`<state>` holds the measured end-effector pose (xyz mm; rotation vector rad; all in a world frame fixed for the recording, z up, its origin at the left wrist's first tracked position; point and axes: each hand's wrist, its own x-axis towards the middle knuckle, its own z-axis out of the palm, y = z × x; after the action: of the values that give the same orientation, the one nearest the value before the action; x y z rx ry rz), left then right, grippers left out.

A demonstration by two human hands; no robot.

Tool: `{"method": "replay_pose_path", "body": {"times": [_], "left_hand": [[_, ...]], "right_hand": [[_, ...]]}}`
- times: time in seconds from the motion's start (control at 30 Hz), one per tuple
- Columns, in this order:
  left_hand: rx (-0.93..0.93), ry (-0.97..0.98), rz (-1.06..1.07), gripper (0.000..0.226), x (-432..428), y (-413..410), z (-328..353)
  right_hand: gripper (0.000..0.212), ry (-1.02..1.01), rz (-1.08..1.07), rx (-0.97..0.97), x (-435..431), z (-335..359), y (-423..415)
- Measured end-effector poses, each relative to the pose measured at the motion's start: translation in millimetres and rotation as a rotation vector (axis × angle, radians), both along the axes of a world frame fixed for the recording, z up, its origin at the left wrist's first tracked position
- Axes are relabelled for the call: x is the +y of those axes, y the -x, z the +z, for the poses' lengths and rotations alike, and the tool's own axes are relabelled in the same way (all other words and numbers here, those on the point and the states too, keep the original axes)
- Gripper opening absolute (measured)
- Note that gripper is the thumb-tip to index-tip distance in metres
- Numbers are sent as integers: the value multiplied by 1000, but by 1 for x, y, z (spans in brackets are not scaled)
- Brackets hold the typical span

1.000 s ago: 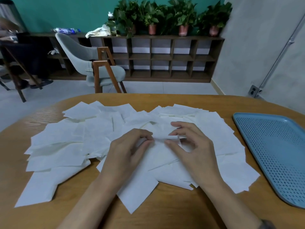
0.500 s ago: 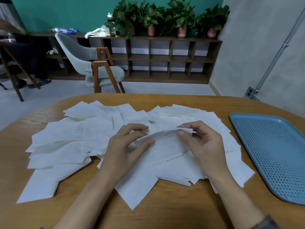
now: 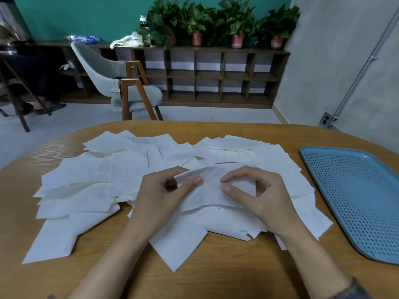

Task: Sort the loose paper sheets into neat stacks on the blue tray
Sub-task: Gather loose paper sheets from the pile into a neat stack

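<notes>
The right edge cuts off your blue tray (image 3: 356, 190), so its far side is not seen. Your forearms leave the picture at the bottom. The sheet (image 3: 209, 190) that your left hand (image 3: 159, 197) pinches hides the fingertips behind it. Your right hand (image 3: 265, 197) covers part of the pile (image 3: 86, 180), and its overlapping layers cannot be counted.
</notes>
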<state>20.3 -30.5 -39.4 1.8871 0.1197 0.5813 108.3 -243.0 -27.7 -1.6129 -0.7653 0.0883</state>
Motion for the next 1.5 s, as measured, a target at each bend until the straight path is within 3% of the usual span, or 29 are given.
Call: {"method": "replay_pose_path", "body": {"times": [0.13,0.23,0.37,0.5,0.7,0.87,0.97,1.07,1.23,1.4,1.5], "left_hand": [[-14,-51,42,10,-1,0,-1],[-133,-343,93,39,-2,-2,-5],[-113,-622,-78,62,-3,-3,-17],[-87,-791,-134,41,-2,-5,-30],[-211,-751,-74,11,-4,-3,-31],[-181,-392,-41,14,-14,8,-11],[-150,-241,-47,8,-15,9,-3],[-112,-117,-44,7,-15,9,0],[-94,-72,-37,12,-16,10,3],[-58,34,47,18,-6,9,7],[-30,79,33,19,-4,8,9]], "right_hand": [[22,16,-21,64,1,-1,-2],[23,-32,-152,96,2,-6,-8],[20,-64,-294,114,-3,-11,-19],[30,-22,-314,71,-5,-14,-21],[34,-19,-326,4,-5,-11,-17],[23,-48,-191,-48,-7,-4,-11],[36,-63,-32,-25,-9,1,-5],[28,19,20,-15,-5,1,-1],[19,-12,-103,66,2,-1,2],[3,-78,-56,193,-2,3,-1],[13,-50,-44,216,3,2,3]]}}
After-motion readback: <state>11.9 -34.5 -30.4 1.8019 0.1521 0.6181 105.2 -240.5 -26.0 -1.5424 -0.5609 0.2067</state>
